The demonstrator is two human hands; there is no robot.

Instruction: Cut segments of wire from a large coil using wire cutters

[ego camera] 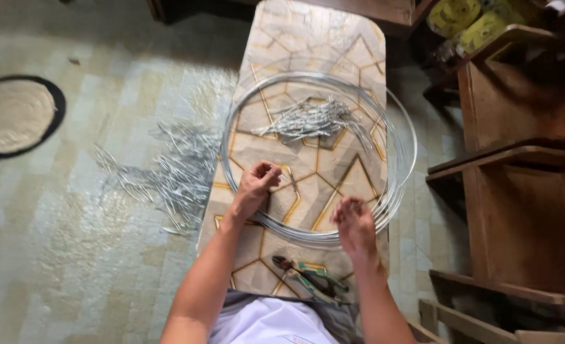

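- Left hand (257,185) curled up tight over the near left arc of the wire coil (317,156), fingers pinched on something thin there, strand itself too fine to make out.
- Right hand (354,224) blurred at the coil's near right edge, fingers bunched, grip impossible to tell.
- Coil lying flat on the patterned table (314,38), ringing a bundle of cut wire pieces (311,119).
- Pliers (309,277) resting between the forearms.
- More cut wire (168,172) scattered on the floor, left of the table.
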